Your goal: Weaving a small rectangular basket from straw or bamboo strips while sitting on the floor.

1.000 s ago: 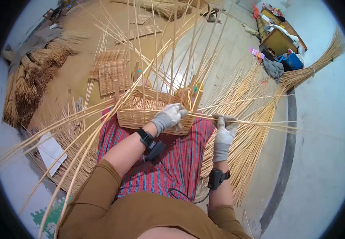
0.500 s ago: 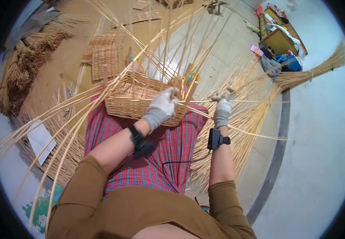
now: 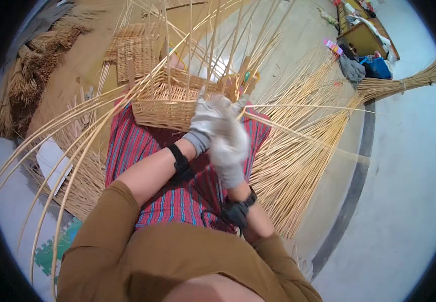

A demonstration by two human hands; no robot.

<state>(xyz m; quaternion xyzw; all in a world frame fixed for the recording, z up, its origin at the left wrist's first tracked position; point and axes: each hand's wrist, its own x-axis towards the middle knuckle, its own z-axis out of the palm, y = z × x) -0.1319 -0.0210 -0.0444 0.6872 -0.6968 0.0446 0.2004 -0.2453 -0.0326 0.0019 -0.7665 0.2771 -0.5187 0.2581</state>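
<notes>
One striped cloth (image 3: 132,146) covers the lap. Two gloved hands overlap above it: the right hand (image 3: 228,148), blurred, crosses in front of the left hand (image 3: 203,118). How far either is closed, and whether it grips anything, I cannot tell.

One wicker basket (image 3: 160,113) lies between nine and ten o'clock from the hands, which hide its near right corner. Its long axis runs roughly nine to three o'clock; uncounted stakes (image 3: 190,55) rise toward twelve. One thin rod (image 3: 303,105) points to three o'clock, several rods (image 3: 278,126) to four.

One large straw pile (image 3: 298,171) spreads at four. Farther off, two woven panels (image 3: 135,60) overlap at ten, and one tied sheaf (image 3: 404,85) lies between two and three.
</notes>
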